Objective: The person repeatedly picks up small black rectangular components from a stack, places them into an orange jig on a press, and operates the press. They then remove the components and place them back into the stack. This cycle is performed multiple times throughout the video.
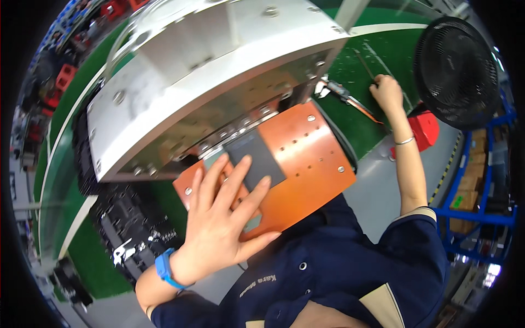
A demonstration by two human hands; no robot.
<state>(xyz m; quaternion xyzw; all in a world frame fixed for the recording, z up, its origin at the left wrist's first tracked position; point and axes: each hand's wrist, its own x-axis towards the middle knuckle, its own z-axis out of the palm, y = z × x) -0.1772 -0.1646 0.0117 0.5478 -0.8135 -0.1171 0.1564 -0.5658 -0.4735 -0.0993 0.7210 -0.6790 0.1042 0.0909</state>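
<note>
Hands: your left hand lies flat with the fingers spread apart, gripping nothing; your right hand is stretched far out to the right, well apart from the left.
Dark slab: a thin dark grey rectangular piece lies on the orange plate, and your left fingertips rest on its lower edge, so it sits just ahead of your palm rather than inside any grasp.
Orange plate: it slopes out from under the big grey metal fixture, with small holes and silver screw heads across it; the heel of your left hand rests on its near left part.
Right hand: curled down on the green mat beside a slim tool with an orange handle; you cannot tell from this view whether the fingers are closed on it or just touching.
Wrists: a blue band on your left, a thin silver bracelet on your right.
Surroundings: a black fan stands beyond your right hand, a red box just below it.
</note>
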